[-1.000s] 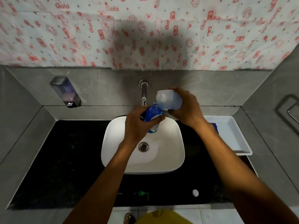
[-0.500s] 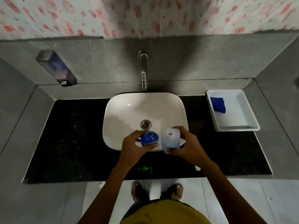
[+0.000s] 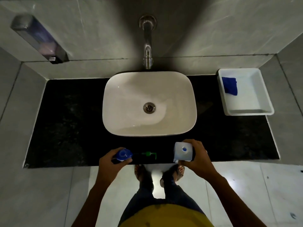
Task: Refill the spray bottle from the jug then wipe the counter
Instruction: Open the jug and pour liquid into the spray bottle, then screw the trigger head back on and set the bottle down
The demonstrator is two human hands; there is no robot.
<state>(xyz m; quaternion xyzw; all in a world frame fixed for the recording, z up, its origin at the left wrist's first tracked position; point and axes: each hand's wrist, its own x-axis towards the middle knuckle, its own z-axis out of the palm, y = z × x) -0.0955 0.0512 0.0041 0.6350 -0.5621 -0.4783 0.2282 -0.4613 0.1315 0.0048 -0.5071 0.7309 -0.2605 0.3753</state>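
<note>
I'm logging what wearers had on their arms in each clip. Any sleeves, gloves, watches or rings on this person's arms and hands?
Both forearms are bare up to the frame edge, with no sleeves in view. The left hand and right hand wear no gloves. No watch, bracelet or ring shows, though the dim light could hide a thin one.

The black counter (image 3: pixel 65 120) lay bare on its left. The white basin (image 3: pixel 149 104) filled the middle, with the tap (image 3: pixel 147 46) reaching out over its far rim. A white tray (image 3: pixel 255 110) blocked the far right corner, and a green pump head (image 3: pixel 148 154) lay along the near edge.
</note>
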